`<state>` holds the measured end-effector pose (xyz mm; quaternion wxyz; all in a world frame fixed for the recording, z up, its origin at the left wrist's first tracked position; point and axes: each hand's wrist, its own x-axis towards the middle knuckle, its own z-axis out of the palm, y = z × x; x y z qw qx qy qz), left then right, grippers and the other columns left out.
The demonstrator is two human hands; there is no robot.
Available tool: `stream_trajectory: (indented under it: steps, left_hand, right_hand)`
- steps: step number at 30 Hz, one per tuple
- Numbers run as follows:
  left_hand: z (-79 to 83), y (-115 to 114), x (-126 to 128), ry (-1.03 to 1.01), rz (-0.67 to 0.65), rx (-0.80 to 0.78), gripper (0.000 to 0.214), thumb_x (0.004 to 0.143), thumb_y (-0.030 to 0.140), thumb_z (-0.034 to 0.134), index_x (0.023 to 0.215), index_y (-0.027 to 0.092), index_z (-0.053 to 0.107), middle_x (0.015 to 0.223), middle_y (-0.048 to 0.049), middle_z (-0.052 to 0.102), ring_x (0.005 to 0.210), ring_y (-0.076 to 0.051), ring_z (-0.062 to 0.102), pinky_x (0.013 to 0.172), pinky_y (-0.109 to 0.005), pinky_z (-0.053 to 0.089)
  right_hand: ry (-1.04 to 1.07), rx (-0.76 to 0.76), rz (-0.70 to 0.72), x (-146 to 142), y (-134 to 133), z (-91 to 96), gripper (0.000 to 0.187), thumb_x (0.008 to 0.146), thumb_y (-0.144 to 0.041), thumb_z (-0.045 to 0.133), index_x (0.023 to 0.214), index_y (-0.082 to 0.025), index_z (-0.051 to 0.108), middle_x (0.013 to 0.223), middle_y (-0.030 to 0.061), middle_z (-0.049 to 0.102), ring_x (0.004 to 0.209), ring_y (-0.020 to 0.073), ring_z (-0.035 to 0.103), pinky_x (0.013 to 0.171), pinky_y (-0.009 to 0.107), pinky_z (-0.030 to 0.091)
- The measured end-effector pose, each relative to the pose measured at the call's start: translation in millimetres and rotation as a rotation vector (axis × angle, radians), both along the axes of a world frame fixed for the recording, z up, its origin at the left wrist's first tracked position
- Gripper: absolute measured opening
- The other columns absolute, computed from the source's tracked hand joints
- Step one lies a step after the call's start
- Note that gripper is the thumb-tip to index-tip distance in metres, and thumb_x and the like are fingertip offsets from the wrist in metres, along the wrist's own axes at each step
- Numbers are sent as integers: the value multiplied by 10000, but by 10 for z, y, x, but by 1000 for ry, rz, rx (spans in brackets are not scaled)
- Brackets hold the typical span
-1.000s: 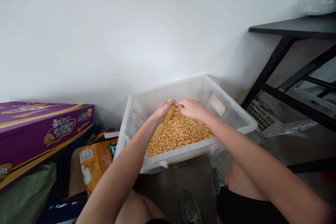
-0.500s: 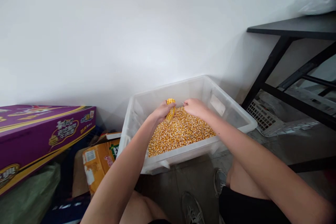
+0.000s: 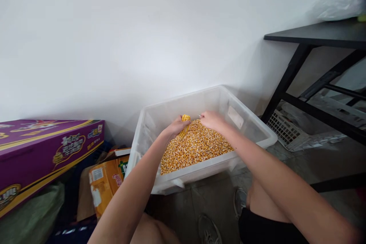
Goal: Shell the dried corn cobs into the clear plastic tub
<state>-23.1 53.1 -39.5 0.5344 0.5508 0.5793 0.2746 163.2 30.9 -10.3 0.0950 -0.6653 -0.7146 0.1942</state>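
Note:
My left hand [image 3: 177,125] is closed around a corn cob [image 3: 185,117], yellow and still bearing kernels at its upper end. Just to the right, my right hand [image 3: 211,119] is closed on a thin metal tool; only its short, shiny tip [image 3: 199,115] shows, pointing toward the cob, a small gap away. Its handle is hidden in my fist, so the kind of tool cannot be made out. Both hands are over a translucent plastic bin [image 3: 183,101], low above a heap of loose corn kernels [image 3: 197,146].
A purple printed carton [image 3: 77,141] and a torn orange cardboard box [image 3: 104,183] stand at left, beside a green sack [image 3: 37,207]. At right is a black table [image 3: 314,34] with a white plastic crate [image 3: 288,131] beneath. A white wall rises behind the bin.
The view has shifted slightly, so the bin sits a little lower. The cob has tilted or turned in my left hand, and its pale stripped patch no longer shows. Both grips persist.

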Motion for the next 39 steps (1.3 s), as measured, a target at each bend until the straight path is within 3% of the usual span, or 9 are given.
stream_trajectory:
  steps: [7, 15, 22, 28, 33, 39]
  left_hand:
    - [55, -25, 57, -67, 68, 28, 406, 718, 324, 705, 1007, 190, 453, 703, 15, 576, 561, -132, 594, 481, -209, 447]
    - [244, -36, 101, -245, 112, -94, 465, 804, 613, 504, 990, 187, 494, 642, -32, 602, 461, -189, 605, 417, -285, 475]
    - [332, -194, 273, -351, -53, -148, 540, 812, 658, 427, 992, 165, 555, 569, -32, 587, 433, -180, 587, 396, -266, 452]
    - [384, -239, 377, -428, 78, -91, 525, 811, 616, 452, 987, 134, 565, 490, -12, 542, 381, -157, 535, 389, -247, 417]
    - [375, -269, 395, -486, 43, -41, 495, 805, 583, 498, 1049, 155, 546, 443, 17, 505, 381, -161, 538, 392, -235, 398]
    - [347, -298, 416, -480, -31, 9, 540, 785, 593, 530, 1139, 186, 493, 418, 37, 497, 366, -183, 544, 374, -240, 379]
  right_hand:
    - [54, 9, 18, 26, 38, -14, 302, 861, -300, 447, 981, -176, 695, 1026, 141, 697, 889, 243, 642, 656, 277, 395]
    - [376, 80, -51, -97, 0, 93, 410, 891, -506, 415, 802, -168, 631, 697, 39, 639, 631, 152, 564, 525, 241, 315]
    - [704, -166, 20, -157, 26, 53, 408, 875, -575, 444, 894, -184, 559, 623, -8, 567, 379, 81, 401, 382, 223, 272]
    - [708, -208, 17, -244, -46, 83, 538, 829, -715, 409, 769, -192, 520, 548, 16, 565, 362, 96, 396, 344, 229, 257]
    - [841, -262, -29, -384, -161, 125, 515, 898, -658, 305, 751, -197, 480, 498, 7, 525, 343, 100, 403, 323, 221, 250]
    - [892, -305, -52, -401, -186, 106, 431, 904, -557, 360, 706, -193, 479, 449, -7, 484, 327, 95, 392, 304, 206, 240]
